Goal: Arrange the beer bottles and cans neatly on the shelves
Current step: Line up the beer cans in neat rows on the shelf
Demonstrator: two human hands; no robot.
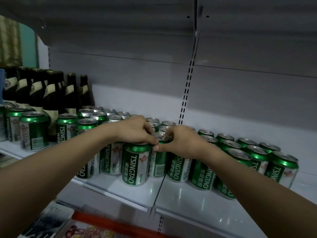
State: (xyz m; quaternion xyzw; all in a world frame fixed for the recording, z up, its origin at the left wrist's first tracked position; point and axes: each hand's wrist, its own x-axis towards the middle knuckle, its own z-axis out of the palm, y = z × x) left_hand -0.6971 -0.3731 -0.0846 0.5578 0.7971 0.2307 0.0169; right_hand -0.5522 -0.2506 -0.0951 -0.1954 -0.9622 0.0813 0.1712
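Note:
Several green and silver Tsingtao beer cans stand in rows on a white shelf (188, 200). My left hand (135, 130) and my right hand (181, 140) meet over the middle of the group, and both grip the top of one can (158, 162) whose barcode side faces me. Just left of it, nearer the shelf's front, stands another can (135, 166), with my left thumb at its rim. More cans (257, 152) fill the shelf to the right. Dark beer bottles (49, 90) with cream labels stand at the back left.
A slotted upright (186, 93) splits the grey back wall. An upper shelf (120, 18) hangs overhead. Below the shelf edge lie a red band (109, 222) and printed packages (49, 220). Bare shelf surface lies in front of the cans.

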